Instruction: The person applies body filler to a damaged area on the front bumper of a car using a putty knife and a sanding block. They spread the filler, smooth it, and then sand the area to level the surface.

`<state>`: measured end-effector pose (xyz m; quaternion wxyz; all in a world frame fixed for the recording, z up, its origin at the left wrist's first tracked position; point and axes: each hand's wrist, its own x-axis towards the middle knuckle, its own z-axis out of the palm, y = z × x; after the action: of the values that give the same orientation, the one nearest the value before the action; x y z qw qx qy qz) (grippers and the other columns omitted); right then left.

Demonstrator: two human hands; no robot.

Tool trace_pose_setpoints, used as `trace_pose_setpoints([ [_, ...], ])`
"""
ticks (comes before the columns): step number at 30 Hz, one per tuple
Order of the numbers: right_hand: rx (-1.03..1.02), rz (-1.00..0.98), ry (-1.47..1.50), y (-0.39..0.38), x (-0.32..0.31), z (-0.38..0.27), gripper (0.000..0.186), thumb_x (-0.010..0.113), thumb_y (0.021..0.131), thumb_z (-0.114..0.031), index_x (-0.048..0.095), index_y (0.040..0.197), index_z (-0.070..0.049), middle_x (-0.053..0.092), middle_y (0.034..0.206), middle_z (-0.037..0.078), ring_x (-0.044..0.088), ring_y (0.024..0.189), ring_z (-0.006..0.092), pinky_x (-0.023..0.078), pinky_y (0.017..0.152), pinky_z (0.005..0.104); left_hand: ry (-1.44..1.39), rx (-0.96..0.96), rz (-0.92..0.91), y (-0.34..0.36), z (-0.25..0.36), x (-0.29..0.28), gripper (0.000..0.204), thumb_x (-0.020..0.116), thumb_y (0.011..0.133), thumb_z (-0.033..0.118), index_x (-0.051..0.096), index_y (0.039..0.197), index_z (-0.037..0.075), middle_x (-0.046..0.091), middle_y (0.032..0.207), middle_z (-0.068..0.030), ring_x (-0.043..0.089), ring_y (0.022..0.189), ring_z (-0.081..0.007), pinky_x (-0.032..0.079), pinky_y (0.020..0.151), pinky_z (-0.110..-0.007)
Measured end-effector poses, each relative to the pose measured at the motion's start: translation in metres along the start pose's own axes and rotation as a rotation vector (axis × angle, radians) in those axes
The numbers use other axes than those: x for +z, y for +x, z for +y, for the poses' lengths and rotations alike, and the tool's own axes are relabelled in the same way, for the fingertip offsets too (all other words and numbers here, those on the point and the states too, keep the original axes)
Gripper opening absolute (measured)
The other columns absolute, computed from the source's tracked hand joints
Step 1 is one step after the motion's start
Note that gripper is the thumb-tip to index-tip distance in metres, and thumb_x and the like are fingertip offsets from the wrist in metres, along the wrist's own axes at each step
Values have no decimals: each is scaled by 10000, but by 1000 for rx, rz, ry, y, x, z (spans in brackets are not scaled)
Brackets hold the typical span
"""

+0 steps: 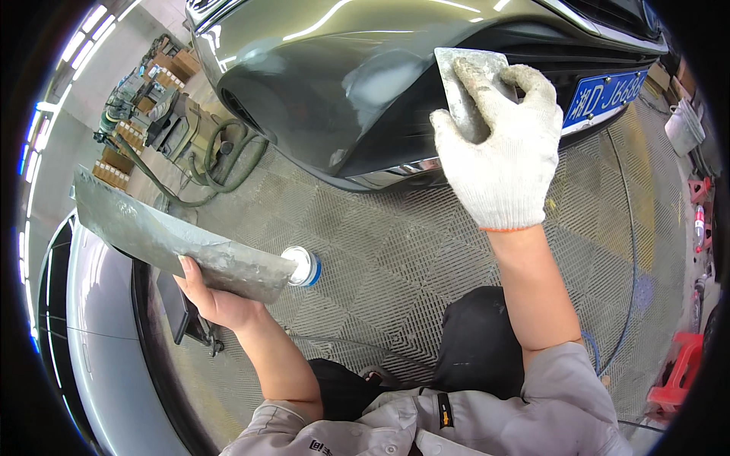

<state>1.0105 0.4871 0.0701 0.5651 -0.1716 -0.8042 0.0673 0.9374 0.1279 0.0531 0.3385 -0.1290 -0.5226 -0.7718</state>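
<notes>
Grn hose (222,182) lies coiled nr cardbd boxes (185,62).

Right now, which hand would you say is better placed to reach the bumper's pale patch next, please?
Probably the right hand: it holds the scraper near the patch, while the left hand holds a grey sheet farther off.

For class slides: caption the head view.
White-gloved right hand holds flat grey scraper near olive car; bare left hand, broad grey sheet.

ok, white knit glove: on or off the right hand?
On. The white knit glove covers the right hand, its orange hem at the wrist; that hand holds a putty spreader.
</notes>
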Motion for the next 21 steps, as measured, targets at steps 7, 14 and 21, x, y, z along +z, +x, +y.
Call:
trace_pose_setpoints([
  [7, -23, -43, -42, 5, -6, -12, 488, 903, 793, -310, 872, 1266, -193, 624, 1424, 161, 623, 1156, 373, 593, 941, 456, -33, -34, -27, 2, -1, -3, 493, 626, 1156, 297, 599, 1566, 25, 678, 1445, -74, 651, 1322, -209, 498, 1155, -377],
  [14, 24, -97, 119, -6, -13, -9, 534, 930, 794, -271, 857, 1306, -136, 610, 1408, 185, 621, 1215, 372, 584, 1026, 477, -29, -38, 25, 2, -5, 0, 494, 647, 1154, 305, 605, 1565, 33, 690, 1434, -73, 660, 1312, -213, 503, 1151, -378],
  [21, 186, -652, 869, -86, -33, -10, 650, 937, 803, -198, 779, 1429, -119, 556, 1422, 185, 623, 1315, 352, 584, 1120, 472, -1, -21, -24, 2, -5, -4, 453, 637, 1166, 333, 640, 1518, 49, 718, 1384, -59, 685, 1272, -211, 549, 1082, -373],
])
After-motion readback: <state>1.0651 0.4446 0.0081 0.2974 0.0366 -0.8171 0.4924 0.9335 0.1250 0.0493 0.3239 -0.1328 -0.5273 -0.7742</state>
